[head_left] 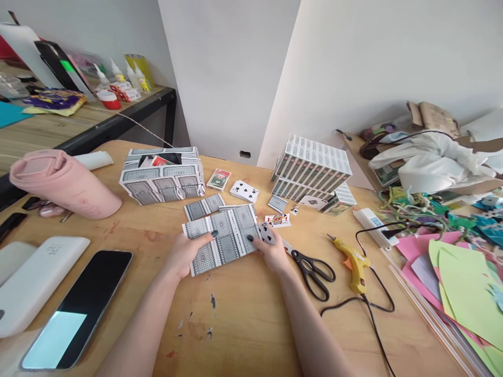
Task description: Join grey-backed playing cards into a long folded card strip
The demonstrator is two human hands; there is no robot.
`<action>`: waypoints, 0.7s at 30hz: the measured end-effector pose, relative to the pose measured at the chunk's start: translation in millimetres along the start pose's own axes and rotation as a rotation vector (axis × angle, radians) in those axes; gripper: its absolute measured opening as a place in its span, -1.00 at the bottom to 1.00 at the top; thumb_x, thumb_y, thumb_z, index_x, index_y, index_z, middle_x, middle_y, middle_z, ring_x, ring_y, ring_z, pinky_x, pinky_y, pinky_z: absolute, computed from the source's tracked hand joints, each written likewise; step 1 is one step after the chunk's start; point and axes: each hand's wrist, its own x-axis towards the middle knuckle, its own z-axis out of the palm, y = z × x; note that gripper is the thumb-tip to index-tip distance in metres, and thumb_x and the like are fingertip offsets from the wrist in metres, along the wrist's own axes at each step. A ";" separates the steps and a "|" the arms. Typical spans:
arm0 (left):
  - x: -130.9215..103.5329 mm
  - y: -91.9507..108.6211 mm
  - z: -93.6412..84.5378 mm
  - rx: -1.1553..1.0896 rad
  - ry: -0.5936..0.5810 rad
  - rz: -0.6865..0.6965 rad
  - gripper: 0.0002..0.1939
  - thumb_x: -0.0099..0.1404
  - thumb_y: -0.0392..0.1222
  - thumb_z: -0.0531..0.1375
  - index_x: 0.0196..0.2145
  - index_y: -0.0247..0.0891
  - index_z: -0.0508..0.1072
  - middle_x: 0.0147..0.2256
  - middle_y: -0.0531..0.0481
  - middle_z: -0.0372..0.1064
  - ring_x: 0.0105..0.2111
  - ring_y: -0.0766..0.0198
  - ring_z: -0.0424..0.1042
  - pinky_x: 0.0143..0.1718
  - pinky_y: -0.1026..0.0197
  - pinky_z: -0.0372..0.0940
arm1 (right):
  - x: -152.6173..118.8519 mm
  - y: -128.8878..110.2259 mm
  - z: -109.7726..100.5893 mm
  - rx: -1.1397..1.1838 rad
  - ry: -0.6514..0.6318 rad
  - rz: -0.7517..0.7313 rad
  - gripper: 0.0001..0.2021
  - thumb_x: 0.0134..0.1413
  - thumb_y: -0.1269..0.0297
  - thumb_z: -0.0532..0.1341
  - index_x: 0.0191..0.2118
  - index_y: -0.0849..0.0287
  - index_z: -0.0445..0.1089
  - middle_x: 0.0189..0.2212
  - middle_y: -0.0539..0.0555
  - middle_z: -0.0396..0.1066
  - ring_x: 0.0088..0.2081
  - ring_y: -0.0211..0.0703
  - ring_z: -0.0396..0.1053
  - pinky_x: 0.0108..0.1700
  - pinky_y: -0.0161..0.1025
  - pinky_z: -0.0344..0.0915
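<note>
Between my hands is a panel of joined playing cards (223, 238), grey patterned backs facing up. My left hand (187, 252) grips its left end, thumb on top. My right hand (272, 252) pinches the right end, with a spade card (267, 233) showing beside its fingers. Just behind the panel lies another strip of grey-backed cards (204, 206), partly covered. A box made of playing cards (163, 183) stands at the back left. Black-handled scissors (314, 269) lie right of my right hand, their blades partly hidden by it.
Stacked card packs (312, 167) stand at the back right. A yellow glue gun (356, 262) with its black cord lies on the right, near a power strip (375, 226) and coloured paper (463, 288). On the left are a phone (78, 309), a white power bank (43, 283) and a pink tumbler (66, 186).
</note>
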 end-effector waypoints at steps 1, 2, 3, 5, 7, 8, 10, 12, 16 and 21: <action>1.2 1.8 -3.6 0.007 -0.003 -0.007 -0.59 -0.18 -0.27 0.39 -0.28 -0.31 0.49 -0.32 -0.12 0.53 -0.28 0.05 0.51 -0.28 0.12 0.42 | -1.3 -4.9 -1.6 0.029 -0.079 0.046 -0.63 -0.25 0.19 0.35 -0.21 0.12 0.36 -0.43 -0.02 0.42 -0.45 -0.24 0.35 -0.42 -0.32 0.30; 2.4 3.5 -7.2 0.013 -0.015 -0.016 -0.59 -0.19 -0.27 0.39 -0.28 -0.31 0.49 -0.32 -0.13 0.53 -0.28 0.05 0.51 -0.28 0.12 0.42 | -2.2 -9.6 -2.8 0.065 -0.151 0.097 -0.56 -0.24 0.13 0.32 -0.15 0.12 0.36 -0.39 0.01 0.44 -0.41 -0.19 0.38 -0.39 -0.29 0.32; 3.3 4.8 -10.6 0.014 -0.044 -0.030 -0.58 -0.18 -0.27 0.39 -0.27 -0.31 0.49 -0.32 -0.13 0.53 -0.28 0.05 0.51 -0.28 0.11 0.41 | -2.5 -13.4 -3.3 0.093 -0.202 0.149 -0.53 -0.22 0.06 0.28 -0.11 0.13 0.36 -0.35 0.05 0.46 -0.37 -0.14 0.41 -0.36 -0.25 0.33; 4.3 6.1 -15.7 0.024 -0.124 -0.060 -0.55 -0.18 -0.26 0.39 -0.25 -0.30 0.49 -0.30 -0.13 0.53 -0.29 0.04 0.51 -0.27 0.09 0.41 | -1.5 -17.4 -2.5 0.094 -0.197 0.199 -0.52 -0.17 -0.05 0.22 -0.13 0.15 0.38 -0.35 0.08 0.48 -0.32 -0.08 0.43 -0.32 -0.21 0.34; 4.1 5.8 -18.0 0.058 -0.192 -0.090 -0.54 -0.18 -0.24 0.40 -0.23 -0.28 0.49 -0.30 -0.14 0.53 -0.30 0.03 0.51 -0.28 0.07 0.41 | 0.5 -16.7 -0.2 0.027 -0.172 0.206 -0.57 -0.19 0.01 0.26 -0.18 0.16 0.41 -0.37 0.07 0.49 -0.30 -0.05 0.44 -0.30 -0.20 0.35; 3.8 5.3 -18.6 0.078 -0.210 -0.101 -0.54 -0.18 -0.24 0.40 -0.23 -0.28 0.49 -0.31 -0.14 0.53 -0.30 0.02 0.51 -0.28 0.07 0.41 | 1.4 -15.4 0.6 -0.005 -0.178 0.204 -0.61 -0.21 0.08 0.30 -0.21 0.17 0.42 -0.38 0.06 0.50 -0.29 -0.05 0.44 -0.29 -0.20 0.35; 3.3 4.3 -19.7 0.106 -0.230 -0.118 -0.55 -0.18 -0.23 0.40 -0.25 -0.27 0.50 -0.33 -0.14 0.53 -0.32 0.01 0.51 -0.30 0.06 0.41 | 2.6 -12.8 0.5 -0.031 -0.233 0.220 -0.66 -0.24 0.21 0.34 -0.24 0.19 0.43 -0.38 0.06 0.51 -0.30 -0.06 0.45 -0.28 -0.20 0.34; 3.6 4.0 -22.0 0.131 -0.237 -0.119 -0.56 -0.19 -0.22 0.40 -0.26 -0.27 0.51 -0.34 -0.14 0.53 -0.33 0.00 0.51 -0.31 0.07 0.41 | 2.6 -11.7 -2.6 -0.008 -0.299 0.280 -0.71 -0.22 0.27 0.33 -0.27 0.22 0.44 -0.39 0.07 0.51 -0.34 -0.09 0.46 -0.30 -0.22 0.34; 5.9 5.2 -29.0 0.202 -0.193 -0.115 -0.56 -0.23 -0.20 0.41 -0.29 -0.27 0.51 -0.37 -0.13 0.54 -0.35 -0.01 0.52 -0.38 0.10 0.41 | 0.9 -12.8 -12.8 0.056 -0.370 0.426 -0.75 -0.21 0.29 0.32 -0.32 0.28 0.44 -0.44 0.11 0.51 -0.42 -0.12 0.46 -0.34 -0.24 0.34; 5.2 8.1 -28.1 0.102 -0.194 -0.135 -0.51 -0.23 -0.21 0.41 -0.25 -0.29 0.49 -0.34 -0.15 0.53 -0.35 0.00 0.52 -0.34 0.06 0.41 | 0.4 -8.8 -16.4 0.087 -0.202 0.343 -0.66 -0.06 0.01 0.22 -0.36 0.24 0.42 -0.48 0.12 0.50 -0.40 -0.12 0.46 -0.40 -0.23 0.36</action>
